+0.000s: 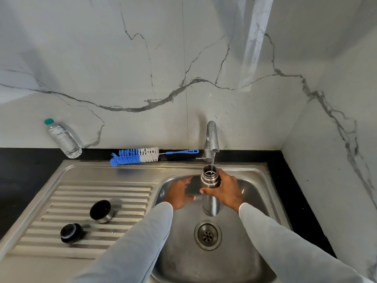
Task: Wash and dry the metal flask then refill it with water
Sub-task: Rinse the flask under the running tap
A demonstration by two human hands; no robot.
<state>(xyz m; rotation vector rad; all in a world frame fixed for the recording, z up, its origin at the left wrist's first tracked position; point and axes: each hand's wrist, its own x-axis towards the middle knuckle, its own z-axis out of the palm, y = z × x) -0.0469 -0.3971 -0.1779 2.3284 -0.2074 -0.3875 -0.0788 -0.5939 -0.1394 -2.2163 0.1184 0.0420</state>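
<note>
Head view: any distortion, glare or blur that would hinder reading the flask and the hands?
Head view: wide-angle bending curves the counter edge and leans the plastic bottle. A bright streak reflects on the marble wall, and soft highlights lie on the sink. The flask, right hand and left hand are sharp enough; the cap and stopper look slightly smeared.

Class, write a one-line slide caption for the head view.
Right hand holds the open metal flask under the running tap.
</note>
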